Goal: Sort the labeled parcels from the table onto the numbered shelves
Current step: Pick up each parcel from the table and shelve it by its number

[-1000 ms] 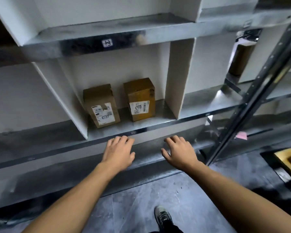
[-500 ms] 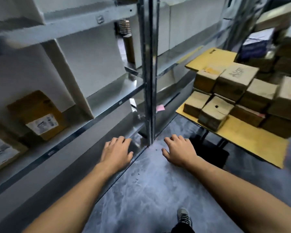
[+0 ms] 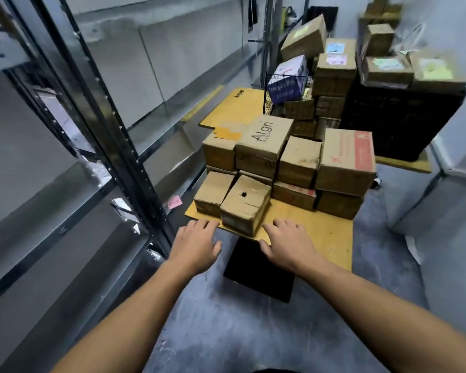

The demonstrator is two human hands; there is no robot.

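A yellow table point(image 3: 320, 230) carries several stacked brown cardboard parcels. The nearest parcel point(image 3: 246, 204) has a dark hole in its top and sits at the table's front edge. Beside it on the left lies a smaller parcel point(image 3: 213, 191). A box marked "Align" point(image 3: 264, 138) sits higher in the stack. My left hand point(image 3: 195, 246) hovers open just left of the nearest parcel's front. My right hand point(image 3: 285, 244) is open just right of it, over the table edge. Neither hand touches the parcel.
Metal shelving point(image 3: 135, 157) with a dark upright post runs along the left. A pink note point(image 3: 175, 202) lies on a lower shelf. More boxes point(image 3: 334, 68) and a black crate point(image 3: 398, 119) are piled behind the table. A black table base point(image 3: 258, 275) stands below. Grey floor lies underfoot.
The view has swung right from the shelf with two labeled parcels to the table. Both empty hands now reach toward the nearest parcel on the table.
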